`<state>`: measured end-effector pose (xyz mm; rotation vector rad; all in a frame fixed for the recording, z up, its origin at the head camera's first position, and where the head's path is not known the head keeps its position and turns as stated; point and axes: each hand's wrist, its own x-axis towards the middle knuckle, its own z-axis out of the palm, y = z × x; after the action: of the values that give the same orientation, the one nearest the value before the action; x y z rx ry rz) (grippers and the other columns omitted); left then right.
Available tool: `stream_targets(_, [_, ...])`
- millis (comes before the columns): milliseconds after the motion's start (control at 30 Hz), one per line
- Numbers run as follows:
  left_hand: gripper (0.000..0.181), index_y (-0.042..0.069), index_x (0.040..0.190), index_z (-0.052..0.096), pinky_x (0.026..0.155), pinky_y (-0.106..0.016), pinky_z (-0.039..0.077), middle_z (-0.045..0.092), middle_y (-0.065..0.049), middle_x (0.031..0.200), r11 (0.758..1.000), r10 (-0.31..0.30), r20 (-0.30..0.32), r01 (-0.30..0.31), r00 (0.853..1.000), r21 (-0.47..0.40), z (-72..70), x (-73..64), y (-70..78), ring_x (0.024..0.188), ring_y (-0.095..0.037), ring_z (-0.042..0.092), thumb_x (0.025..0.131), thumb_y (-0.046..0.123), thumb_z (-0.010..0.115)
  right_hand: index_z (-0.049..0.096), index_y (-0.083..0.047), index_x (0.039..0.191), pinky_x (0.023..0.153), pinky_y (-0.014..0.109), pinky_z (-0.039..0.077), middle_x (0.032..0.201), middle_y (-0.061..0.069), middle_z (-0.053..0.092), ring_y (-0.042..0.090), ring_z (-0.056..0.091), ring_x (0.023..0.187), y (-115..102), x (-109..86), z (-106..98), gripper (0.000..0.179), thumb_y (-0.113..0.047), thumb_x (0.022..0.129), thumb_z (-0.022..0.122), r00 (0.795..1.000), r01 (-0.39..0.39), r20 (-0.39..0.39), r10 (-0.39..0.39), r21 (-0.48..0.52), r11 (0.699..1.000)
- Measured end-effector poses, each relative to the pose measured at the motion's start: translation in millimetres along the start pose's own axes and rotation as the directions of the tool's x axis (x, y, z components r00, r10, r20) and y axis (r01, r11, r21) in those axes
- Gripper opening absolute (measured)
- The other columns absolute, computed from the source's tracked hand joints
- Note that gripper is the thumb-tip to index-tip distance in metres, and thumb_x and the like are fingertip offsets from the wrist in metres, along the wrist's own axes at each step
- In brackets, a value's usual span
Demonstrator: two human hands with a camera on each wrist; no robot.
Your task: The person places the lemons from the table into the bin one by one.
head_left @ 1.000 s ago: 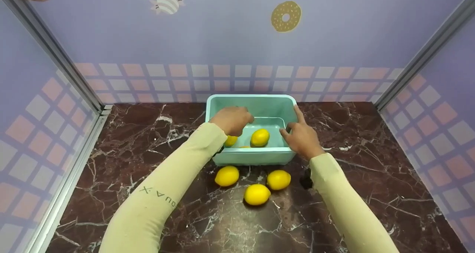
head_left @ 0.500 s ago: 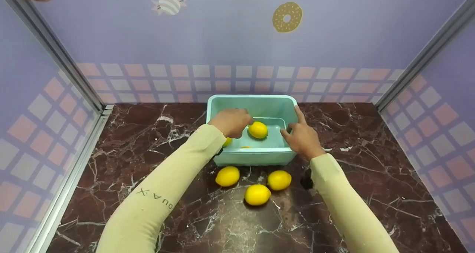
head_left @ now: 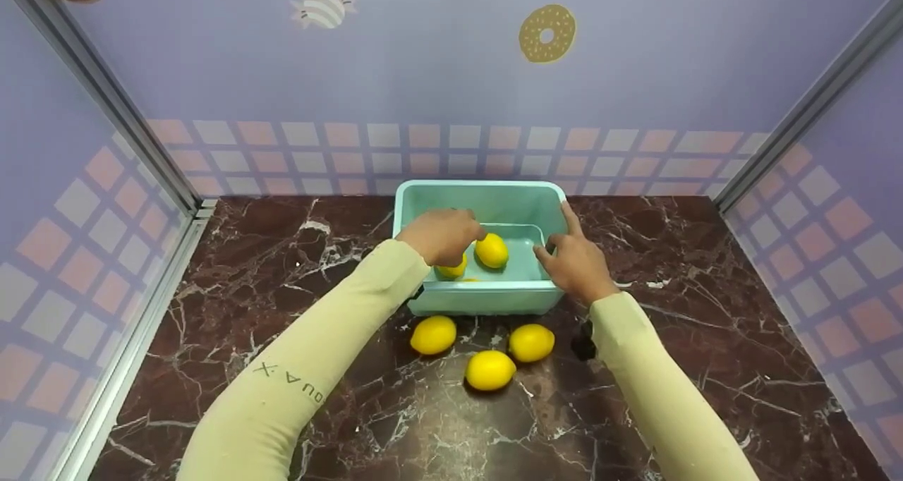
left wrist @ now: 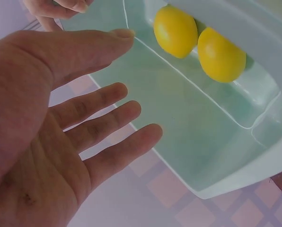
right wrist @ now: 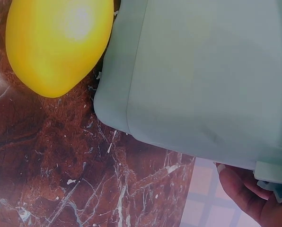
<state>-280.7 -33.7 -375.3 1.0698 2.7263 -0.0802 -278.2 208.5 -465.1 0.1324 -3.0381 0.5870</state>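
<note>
My left hand [head_left: 443,235] hovers inside a light green plastic tub [head_left: 487,299], its fingers relaxed and holding nothing. In the left wrist view, a gap separates its fingers [left wrist: 127,146] from two lemons, one lemon [left wrist: 175,31] beside another lemon [left wrist: 221,55] by the tub's wall. From the head, one lemon [head_left: 492,251] shows just right of the left hand and a second lemon [head_left: 451,266] is partly hidden under it. A sliver of yellow peeks over the front rim. My right hand [head_left: 580,261] grips the tub's right rim, index finger stretched along it.
Three more lemons lie on the dark red marbled table [head_left: 338,424] before the tub: a left lemon [head_left: 434,336], a front lemon [head_left: 490,370] and a right lemon [head_left: 532,343]. Behind the tub rises a purple wall [head_left: 437,58] with a checkered band; side walls flank the table.
Inside the tub, the middle lemon has shifted slightly back, and the lemon under my left hand has rolled to the right. My left hand has moved slightly; the right hand keeps its grip.
</note>
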Motion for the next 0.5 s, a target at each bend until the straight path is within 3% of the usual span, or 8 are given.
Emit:
stream_targets(167, [0.050, 0.017, 0.131, 0.060, 0.093, -0.042, 0.052, 0.059, -0.010, 0.127, 1.000, 0.012, -0.002, -0.012, 1.000, 0.014, 1.4, -1.8, -0.2, 0.109, -0.027, 0.060, 0.085, -0.001, 0.061, 0.070, -0.003, 0.108, 0.072, 0.047, 0.049, 0.164, 0.007, 0.008, 0.033, 0.063, 0.076, 0.5, 0.3, -0.2, 0.043, -0.040, 0.095, 0.053, 1.000, -0.003, 0.019, 0.003, -0.002, 1.000])
stream_targets(500, [0.051, 0.018, 0.134, 0.059, 0.097, -0.042, 0.051, 0.057, -0.009, 0.132, 1.000, -0.001, 0.016, 0.001, 1.000, -0.007, -0.3, -7.2, 5.1, 0.117, -0.027, 0.058, 0.087, -0.001, 0.060, 0.069, -0.002, 0.107, 0.078, 0.050, 0.049, 0.164, 0.008, 0.008, 0.036, 0.063, 0.083, 0.6, 1.1, -0.6, 0.042, -0.040, 0.095, 0.054, 1.000, -0.005, 0.016, 0.005, -0.007, 1.000])
